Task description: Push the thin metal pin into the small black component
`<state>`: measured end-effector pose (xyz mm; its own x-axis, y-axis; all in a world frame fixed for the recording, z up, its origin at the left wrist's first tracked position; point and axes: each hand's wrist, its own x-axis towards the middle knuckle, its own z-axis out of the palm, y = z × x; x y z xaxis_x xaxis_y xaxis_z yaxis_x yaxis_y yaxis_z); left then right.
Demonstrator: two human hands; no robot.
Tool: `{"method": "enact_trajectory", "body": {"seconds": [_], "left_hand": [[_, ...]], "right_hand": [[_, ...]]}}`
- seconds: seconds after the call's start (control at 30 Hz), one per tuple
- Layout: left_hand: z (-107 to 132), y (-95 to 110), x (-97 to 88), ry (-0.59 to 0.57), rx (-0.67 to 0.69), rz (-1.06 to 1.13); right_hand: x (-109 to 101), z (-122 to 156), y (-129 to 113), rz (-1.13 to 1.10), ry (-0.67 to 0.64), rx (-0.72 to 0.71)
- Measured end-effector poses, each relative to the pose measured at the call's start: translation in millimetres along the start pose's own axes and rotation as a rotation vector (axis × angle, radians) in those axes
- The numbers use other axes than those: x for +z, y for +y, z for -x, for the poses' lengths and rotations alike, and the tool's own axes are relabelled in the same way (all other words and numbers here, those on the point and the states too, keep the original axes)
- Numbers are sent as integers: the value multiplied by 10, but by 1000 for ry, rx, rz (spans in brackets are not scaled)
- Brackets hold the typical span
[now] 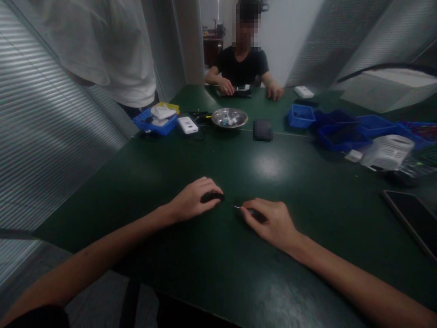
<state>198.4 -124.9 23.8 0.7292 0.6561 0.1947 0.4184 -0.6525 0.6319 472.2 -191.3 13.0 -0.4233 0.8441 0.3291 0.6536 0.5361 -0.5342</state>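
Note:
On the green table (pixel 218 255), my left hand (pixel 194 198) is closed around a small black oblong object (pixel 211 197); its kind cannot be made out. To the right of it, my right hand (pixel 269 218) grips a small screwdriver (pixel 236 207). The thin metal tip points left, toward the black object, and does not touch it. Fingers hide most of the dark handle. Both hands rest low, close to the tabletop.
A metal dish (pixel 229 119) with small white parts stands farther back, beside a white device (pixel 187 125) and a filled blue basket (pixel 156 120). Blue trays (pixel 341 136) and a white perforated basket (pixel 392 150) lie right. A phone (pixel 413 218) is near. Opposite sits a person (pixel 242 68); another stands left.

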Motion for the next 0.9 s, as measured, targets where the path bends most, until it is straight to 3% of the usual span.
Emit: {"method": "enact_trajectory", "body": {"seconds": [0.2,0.9], "left_hand": [[108,-164,-45,12,-26,-139],[125,-138,10,-9,-10,-249]], "right_hand": [[6,4,-21,7,1,13],[19,36,-9,-11,-17,16]]}}
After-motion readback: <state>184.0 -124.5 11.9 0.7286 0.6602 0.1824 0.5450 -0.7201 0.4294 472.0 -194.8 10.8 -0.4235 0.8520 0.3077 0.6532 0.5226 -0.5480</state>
